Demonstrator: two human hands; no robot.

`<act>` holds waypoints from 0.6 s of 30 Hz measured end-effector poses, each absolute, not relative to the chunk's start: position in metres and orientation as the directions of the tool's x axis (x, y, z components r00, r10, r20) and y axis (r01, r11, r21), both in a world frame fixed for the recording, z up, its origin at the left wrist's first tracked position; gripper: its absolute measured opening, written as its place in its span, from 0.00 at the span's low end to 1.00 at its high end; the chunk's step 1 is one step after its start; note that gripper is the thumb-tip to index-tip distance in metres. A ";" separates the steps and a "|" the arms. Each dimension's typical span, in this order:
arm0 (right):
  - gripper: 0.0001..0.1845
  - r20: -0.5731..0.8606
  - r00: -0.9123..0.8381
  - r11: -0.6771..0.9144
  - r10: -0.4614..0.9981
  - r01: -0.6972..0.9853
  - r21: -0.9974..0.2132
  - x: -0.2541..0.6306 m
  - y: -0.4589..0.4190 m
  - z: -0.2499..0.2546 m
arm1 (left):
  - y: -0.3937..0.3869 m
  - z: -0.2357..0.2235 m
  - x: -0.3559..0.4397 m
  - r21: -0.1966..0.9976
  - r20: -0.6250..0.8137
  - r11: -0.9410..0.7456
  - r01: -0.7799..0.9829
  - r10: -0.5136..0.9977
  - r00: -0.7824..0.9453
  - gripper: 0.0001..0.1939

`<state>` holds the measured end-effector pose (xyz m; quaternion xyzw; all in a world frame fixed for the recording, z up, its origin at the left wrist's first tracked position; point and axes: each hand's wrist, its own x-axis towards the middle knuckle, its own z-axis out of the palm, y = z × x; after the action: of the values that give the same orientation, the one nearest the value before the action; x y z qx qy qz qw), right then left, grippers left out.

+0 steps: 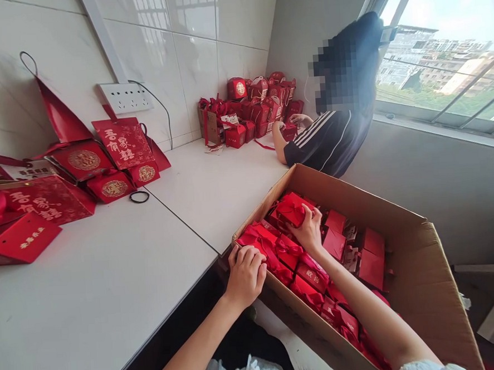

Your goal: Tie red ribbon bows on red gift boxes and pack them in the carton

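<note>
A large cardboard box stands open before me, packed with several red gift boxes, many tied with red ribbon bows. My left hand is curled over the box's near left edge, gripping its rim. Inside, toward the far left corner, my right hand has its fingers round a red gift box with a ribbon bow on top. That gift box lies among the others; whether it is lifted off them I cannot tell.
On the white table, red gift boxes are piled at the left, near a black hair tie. More gift boxes are stacked by the wall. A co-worker handles one there. A socket strip is on the wall.
</note>
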<state>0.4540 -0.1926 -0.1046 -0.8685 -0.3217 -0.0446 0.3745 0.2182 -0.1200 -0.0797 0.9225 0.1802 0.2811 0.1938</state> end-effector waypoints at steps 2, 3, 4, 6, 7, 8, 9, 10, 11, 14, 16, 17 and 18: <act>0.40 0.266 0.771 -0.473 0.579 0.583 -0.660 0.436 -0.182 -0.115 | -0.120 -0.080 0.218 0.459 0.444 -0.860 0.223 0.439 0.781 0.10; 0.39 0.244 0.753 -0.454 0.611 0.586 -0.671 0.428 -0.178 -0.120 | -0.120 -0.081 0.217 0.459 0.446 -0.860 0.221 0.439 0.780 0.10; 0.39 0.226 0.732 -0.436 0.643 0.592 -0.677 0.422 -0.176 -0.124 | -0.120 -0.082 0.217 0.459 0.449 -0.861 0.219 0.437 0.779 0.10; 0.38 0.192 0.682 -0.398 0.706 0.606 -0.688 0.417 -0.177 -0.127 | -0.120 -0.083 0.217 0.456 0.461 -0.864 0.211 0.433 0.775 0.10; 0.36 0.178 0.654 -0.380 0.735 0.615 -0.691 0.418 -0.179 -0.127 | -0.121 -0.084 0.217 0.454 0.465 -0.866 0.208 0.430 0.774 0.10; 0.34 0.167 0.626 -0.363 0.762 0.625 -0.691 0.420 -0.182 -0.125 | -0.121 -0.084 0.217 0.452 0.466 -0.867 0.209 0.429 0.774 0.10; 0.32 0.158 0.599 -0.347 0.785 0.636 -0.689 0.424 -0.185 -0.122 | -0.121 -0.084 0.217 0.450 0.463 -0.867 0.213 0.431 0.775 0.10; 0.31 0.155 0.577 -0.333 0.802 0.648 -0.685 0.427 -0.187 -0.118 | -0.121 -0.083 0.217 0.448 0.456 -0.866 0.221 0.434 0.777 0.10; 0.30 0.158 0.561 -0.324 0.812 0.660 -0.678 0.429 -0.189 -0.114 | -0.121 -0.081 0.217 0.446 0.447 -0.865 0.230 0.438 0.780 0.10; 0.27 0.224 0.545 -0.301 0.808 0.709 -0.638 0.430 -0.185 -0.100 | -0.120 -0.071 0.221 0.440 0.405 -0.862 0.253 0.441 0.801 0.09; 0.24 0.293 0.494 -0.277 0.818 0.787 -0.552 0.426 -0.175 -0.091 | -0.119 -0.061 0.228 0.421 0.389 -0.876 0.236 0.409 0.825 0.09; 0.22 0.315 0.454 -0.262 0.833 0.826 -0.499 0.424 -0.169 -0.087 | -0.119 -0.057 0.233 0.401 0.381 -0.890 0.220 0.380 0.843 0.09; 0.21 0.323 0.415 -0.247 0.851 0.858 -0.451 0.422 -0.162 -0.083 | -0.119 -0.052 0.239 0.377 0.364 -0.904 0.203 0.346 0.865 0.10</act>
<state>0.4216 -0.1624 -0.0834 -0.7896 -0.5410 -0.0059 0.2894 0.2389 -0.1194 -0.0520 0.9514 0.1442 0.2165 0.1651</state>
